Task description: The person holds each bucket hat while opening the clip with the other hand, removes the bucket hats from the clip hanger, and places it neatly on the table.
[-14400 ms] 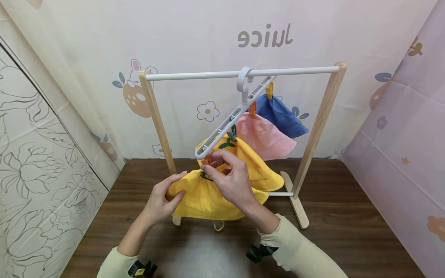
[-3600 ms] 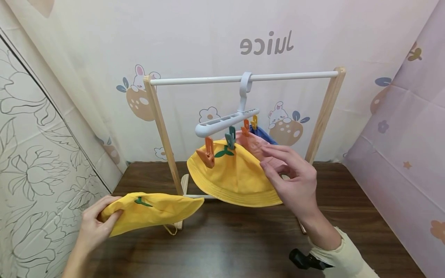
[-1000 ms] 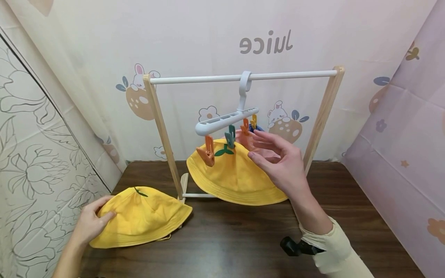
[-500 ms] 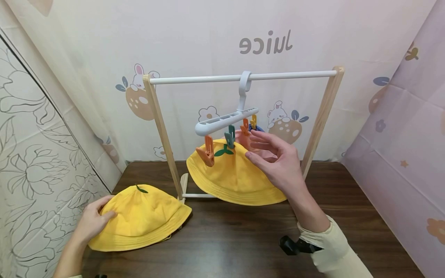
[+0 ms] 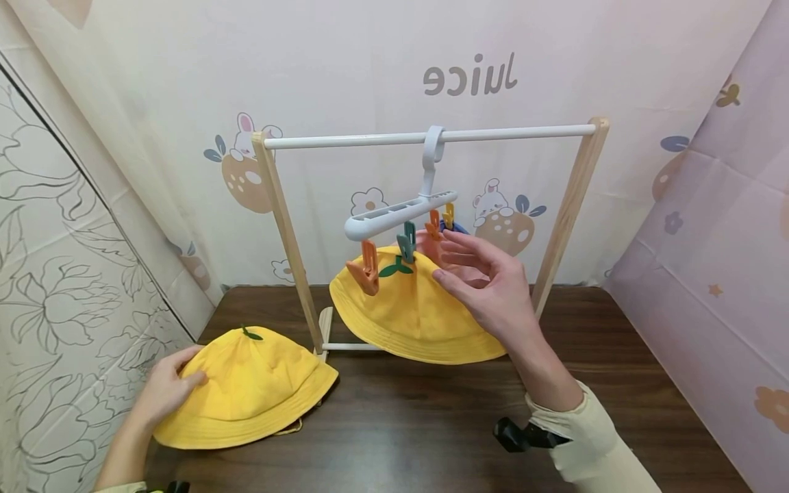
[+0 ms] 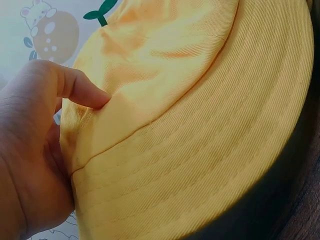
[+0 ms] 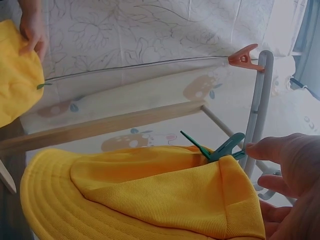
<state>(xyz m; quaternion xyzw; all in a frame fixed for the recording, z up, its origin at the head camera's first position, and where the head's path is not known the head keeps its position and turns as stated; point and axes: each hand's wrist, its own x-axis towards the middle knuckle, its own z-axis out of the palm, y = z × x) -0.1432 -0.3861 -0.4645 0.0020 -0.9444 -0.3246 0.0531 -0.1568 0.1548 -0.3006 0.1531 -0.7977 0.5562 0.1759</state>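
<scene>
My left hand (image 5: 165, 387) grips the side of a yellow bucket hat (image 5: 246, 390) at the table's left, thumb on its crown. A green leaf sprout tops this hat. Its underside is hidden. A second yellow bucket hat (image 5: 419, 315) hangs by a green clip (image 5: 407, 243) from a grey hanger (image 5: 401, 213). Beside that hat my right hand (image 5: 493, 287) is raised, fingers loosely bent, thumb near the crown. In the right wrist view a fingertip comes close to the green clip (image 7: 227, 147); contact is unclear. An orange clip (image 5: 366, 268) hangs at the hanger's near end, holding nothing.
The hanger hooks over the white bar (image 5: 345, 140) of a wooden rack (image 5: 564, 219). Behind the hanging yellow hat are a pink hat (image 5: 425, 239) and a blue hat (image 5: 455, 226), partly hidden. All stands on a dark wooden table (image 5: 401, 438) before a printed curtain.
Much earlier both hands were at the front yellow hat on the hanger. My left hand has since carried it left and lowered it. In the last second, my right hand shifted slightly left.
</scene>
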